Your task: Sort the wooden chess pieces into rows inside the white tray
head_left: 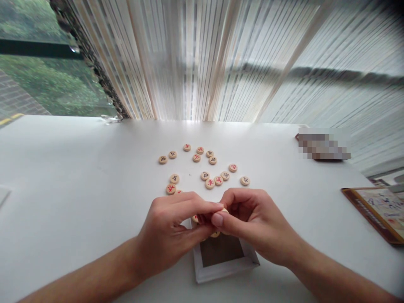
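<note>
Head view: left hand (170, 229) and right hand (257, 223), curled inward, pinch 1 piece (225, 210) over a box (227, 270).

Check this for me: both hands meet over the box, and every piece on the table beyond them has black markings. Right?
Not every one: the head view shows red-marked pieces as well as black-marked pieces on the table. The left hand and right hand do meet over the box.
</note>
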`<state>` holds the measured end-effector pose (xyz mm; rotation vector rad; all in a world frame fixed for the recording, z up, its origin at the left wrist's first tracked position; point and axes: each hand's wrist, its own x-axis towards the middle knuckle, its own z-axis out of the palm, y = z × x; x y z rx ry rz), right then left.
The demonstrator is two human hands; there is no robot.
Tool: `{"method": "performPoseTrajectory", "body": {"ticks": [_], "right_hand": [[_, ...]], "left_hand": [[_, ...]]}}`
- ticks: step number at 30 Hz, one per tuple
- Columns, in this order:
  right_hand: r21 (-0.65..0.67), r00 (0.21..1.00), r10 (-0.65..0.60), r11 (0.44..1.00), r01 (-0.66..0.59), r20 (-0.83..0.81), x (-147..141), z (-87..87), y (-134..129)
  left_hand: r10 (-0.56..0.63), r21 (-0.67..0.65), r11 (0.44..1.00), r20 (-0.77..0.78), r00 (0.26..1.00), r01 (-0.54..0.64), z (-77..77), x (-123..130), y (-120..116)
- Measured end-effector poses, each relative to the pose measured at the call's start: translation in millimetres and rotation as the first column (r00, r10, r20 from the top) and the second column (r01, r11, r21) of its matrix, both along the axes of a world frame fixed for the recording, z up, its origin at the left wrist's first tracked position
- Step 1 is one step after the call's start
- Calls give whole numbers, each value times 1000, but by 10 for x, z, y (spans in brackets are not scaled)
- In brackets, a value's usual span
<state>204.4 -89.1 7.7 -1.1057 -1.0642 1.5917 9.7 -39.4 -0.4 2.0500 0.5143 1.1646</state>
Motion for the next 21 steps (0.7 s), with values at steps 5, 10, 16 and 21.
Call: {"method": "performPoseTrajectory", "body": {"ticks": [5, 10, 16, 21], "right_hand": [[60, 999, -1, 998, 3, -35, 16, 28, 16], [81, 997, 34, 996, -29, -62, 80, -31, 46], [85, 999, 14, 996, -11, -44, 126, -87, 50], [69, 999, -8, 998, 11, -36, 102, -47, 64]], "left_hand": [[-12, -119, 993, 10, 1000, 13, 10, 8, 8], [-21, -302, 952, 91, 996, 48, -18, 4, 24], [-21, -409, 910, 131, 991, 73, -29, 19, 15], [-56, -415, 905, 110, 992, 97, -22, 25, 24]]}}
